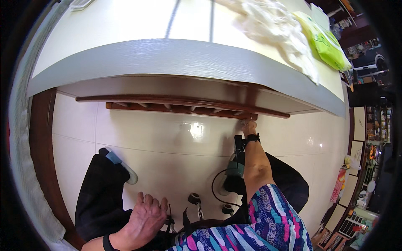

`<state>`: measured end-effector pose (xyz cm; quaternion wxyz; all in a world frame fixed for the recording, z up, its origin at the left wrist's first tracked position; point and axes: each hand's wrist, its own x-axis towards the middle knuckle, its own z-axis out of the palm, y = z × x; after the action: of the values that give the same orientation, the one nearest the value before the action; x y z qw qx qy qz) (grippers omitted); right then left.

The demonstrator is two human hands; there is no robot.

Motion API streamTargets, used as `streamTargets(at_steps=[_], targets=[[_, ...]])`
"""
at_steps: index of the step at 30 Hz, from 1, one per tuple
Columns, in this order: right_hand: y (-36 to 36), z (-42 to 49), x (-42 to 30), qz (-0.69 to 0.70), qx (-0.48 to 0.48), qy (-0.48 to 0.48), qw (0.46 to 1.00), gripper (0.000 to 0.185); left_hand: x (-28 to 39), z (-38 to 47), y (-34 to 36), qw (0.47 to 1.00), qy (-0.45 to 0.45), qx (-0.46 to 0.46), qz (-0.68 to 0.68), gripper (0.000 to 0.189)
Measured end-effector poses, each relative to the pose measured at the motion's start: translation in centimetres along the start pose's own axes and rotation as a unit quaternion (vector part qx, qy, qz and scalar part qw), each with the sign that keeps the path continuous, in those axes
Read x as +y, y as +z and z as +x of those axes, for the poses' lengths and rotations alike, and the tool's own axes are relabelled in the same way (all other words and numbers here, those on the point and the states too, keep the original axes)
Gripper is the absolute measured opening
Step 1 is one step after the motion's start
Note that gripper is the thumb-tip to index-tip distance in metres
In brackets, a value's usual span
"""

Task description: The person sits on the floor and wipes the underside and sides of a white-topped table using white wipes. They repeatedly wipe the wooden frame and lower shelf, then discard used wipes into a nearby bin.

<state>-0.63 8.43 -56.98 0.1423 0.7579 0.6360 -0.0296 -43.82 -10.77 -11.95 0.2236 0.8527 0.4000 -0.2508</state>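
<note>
My right hand [249, 126] reaches down and forward, beside the right end of a dark red wooden rail [182, 109] under the table. Its fingers are partly hidden, and whether they grip the rail cannot be told. A black device on a strap [239, 142] is at that wrist. My left hand [147, 211] hovers palm down over my lap, fingers slightly bent and apart, holding nothing. A black band is on the left wrist.
A table with a grey edge [157, 56] spans the front. On it lie crumpled white cloth [276, 28] and a green packet [328, 47]. Chair casters [194, 198] stand between my feet. A black cable [213, 188] loops near the right foot. Crowded shelves line the far right.
</note>
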Motion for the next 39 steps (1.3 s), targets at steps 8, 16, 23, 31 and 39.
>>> streamTargets(at_steps=[8, 16, 23, 31, 39], targets=[[-8.4, -3.1, -12.6, -0.024, -0.229, -0.007, 0.973, 0.052, -3.1, -1.8, -0.1, 1.0, -0.008, -0.014, 0.0, 0.041], [-13.1, -5.6, -29.9, 0.019, -0.241, -0.059, 0.969, 0.03, -6.8, -3.7, -0.3, 0.999, -0.018, 0.047, -0.018, 0.036], [-10.9, -6.0, -41.5, 0.047, -0.262, -0.187, 0.946, 0.039, -10.2, -5.3, -1.0, 0.997, -0.037, 0.032, -0.059, 0.042], [-12.7, -9.0, -52.3, 0.847, -0.233, 0.38, 0.289, 0.014, -15.0, -7.1, 0.1, 0.993, -0.078, 0.063, -0.062, 0.042], [-12.2, -10.5, -60.9, 0.874, -0.27, 0.265, 0.305, 0.017, -19.0, -8.8, 0.9, 0.983, -0.137, 0.087, -0.081, 0.042]])
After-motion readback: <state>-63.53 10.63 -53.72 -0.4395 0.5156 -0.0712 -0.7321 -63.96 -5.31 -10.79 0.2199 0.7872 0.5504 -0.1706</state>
